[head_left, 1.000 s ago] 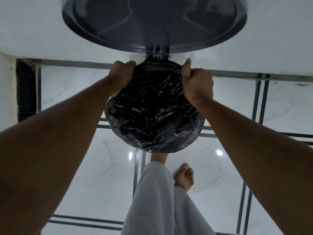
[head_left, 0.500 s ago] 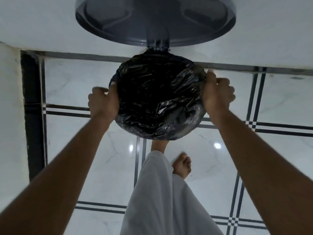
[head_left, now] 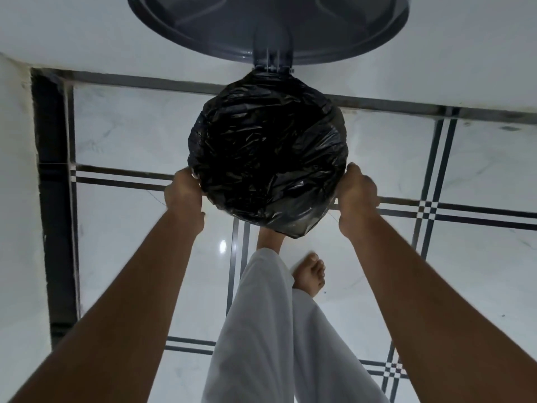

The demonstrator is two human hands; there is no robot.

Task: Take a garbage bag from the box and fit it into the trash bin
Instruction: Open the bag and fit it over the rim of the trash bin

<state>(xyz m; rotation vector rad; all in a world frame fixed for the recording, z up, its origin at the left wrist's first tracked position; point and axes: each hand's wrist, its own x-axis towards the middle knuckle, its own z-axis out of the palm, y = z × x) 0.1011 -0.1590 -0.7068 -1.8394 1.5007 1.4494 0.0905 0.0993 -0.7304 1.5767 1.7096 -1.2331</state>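
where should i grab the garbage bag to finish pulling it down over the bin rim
Grip the loose flap hanging at the near edge of the garbage bag, coming from the near side, below. The far rim by the lid hinge already looks snug.

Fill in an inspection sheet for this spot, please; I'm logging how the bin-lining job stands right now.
Surface: glossy white tiled floor with dark stripe lines.
Job's things: black garbage bag spread over the mouth of the trash bin, whose body is hidden; grey lid raised behind it; bag box not in view.
Clutter: nothing seen.
Grippers: left hand and right hand grip the bag at the near rim, one each side.
Cables: nothing seen.
Surroundings: white wall behind the bin; person's white trouser leg and bare foot below.
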